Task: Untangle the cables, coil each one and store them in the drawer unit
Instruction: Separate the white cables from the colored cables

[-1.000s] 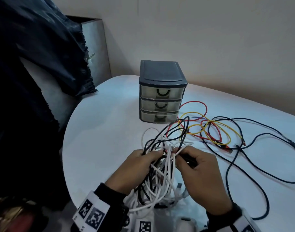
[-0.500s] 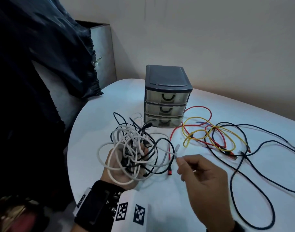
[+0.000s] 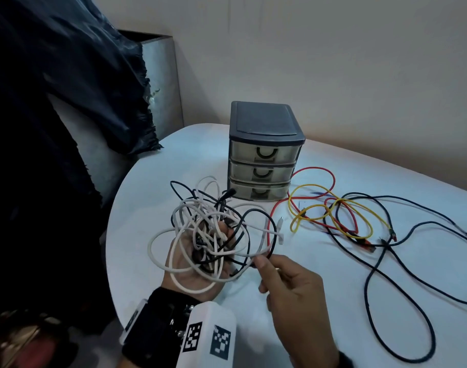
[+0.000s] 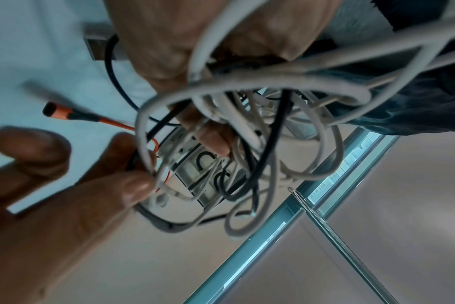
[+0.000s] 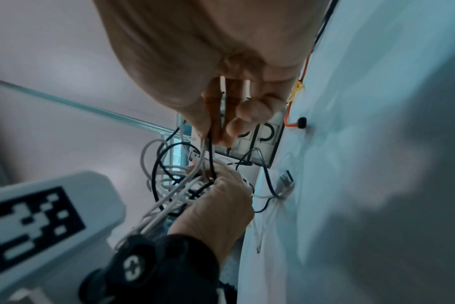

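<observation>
While my left hand (image 3: 198, 264) is cupping the tangle of white and black cables (image 3: 213, 232) above the table's (image 3: 152, 208) near edge, my right hand's (image 3: 293, 296) fingers (image 3: 261, 264) are pinching one black strand of it. The drawer unit (image 3: 264, 152) is sitting closed toward the far edge, with red, yellow and dark cables (image 3: 333, 216) lying beside it.
</observation>
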Available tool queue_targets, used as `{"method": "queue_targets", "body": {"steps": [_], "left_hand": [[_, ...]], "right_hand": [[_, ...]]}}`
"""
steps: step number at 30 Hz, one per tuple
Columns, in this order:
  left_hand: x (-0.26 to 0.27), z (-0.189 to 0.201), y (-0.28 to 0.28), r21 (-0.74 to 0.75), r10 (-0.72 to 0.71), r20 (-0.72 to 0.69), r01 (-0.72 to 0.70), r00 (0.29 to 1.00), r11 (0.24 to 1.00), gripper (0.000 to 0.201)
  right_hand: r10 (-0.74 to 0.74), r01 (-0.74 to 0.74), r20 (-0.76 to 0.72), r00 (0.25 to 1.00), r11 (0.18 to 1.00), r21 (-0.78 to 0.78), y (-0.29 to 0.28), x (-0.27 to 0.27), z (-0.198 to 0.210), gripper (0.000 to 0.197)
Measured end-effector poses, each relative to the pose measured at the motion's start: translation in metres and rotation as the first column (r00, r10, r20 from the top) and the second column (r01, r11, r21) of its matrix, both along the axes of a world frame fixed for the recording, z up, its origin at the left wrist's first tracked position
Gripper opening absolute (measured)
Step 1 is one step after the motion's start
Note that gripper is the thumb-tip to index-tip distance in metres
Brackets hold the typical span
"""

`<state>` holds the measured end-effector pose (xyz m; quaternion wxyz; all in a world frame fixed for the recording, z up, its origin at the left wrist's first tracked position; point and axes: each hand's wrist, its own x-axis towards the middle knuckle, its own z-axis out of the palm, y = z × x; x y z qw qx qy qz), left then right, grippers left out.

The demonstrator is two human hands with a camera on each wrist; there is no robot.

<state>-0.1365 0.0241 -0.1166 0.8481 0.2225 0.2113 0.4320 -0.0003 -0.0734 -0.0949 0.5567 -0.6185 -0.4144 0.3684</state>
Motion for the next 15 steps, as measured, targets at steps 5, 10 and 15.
{"method": "queue_targets", "body": {"steps": [5, 10, 15], "left_hand": [[-0.007, 0.001, 0.005, -0.169, 0.111, 0.06, -0.099, 0.992, 0.981, 0.042], [-0.009, 0.012, 0.003, -0.21, 0.207, 0.053, -0.192, 0.977, 0.959, 0.062], [-0.004, 0.019, -0.001, -0.139, 0.239, 0.03, -0.233, 0.971, 0.963, 0.026]], "right_hand": [[0.036, -0.016, -0.191, 0.981, 0.994, 0.104, 0.003, 0.008, 0.004, 0.031], [0.108, -0.053, -0.402, 0.909, 0.988, 0.145, 0.002, 0.021, 0.015, 0.027], [-0.011, 0.061, -0.303, 0.953, 0.986, 0.157, 0.002, 0.038, 0.018, 0.039]]}}
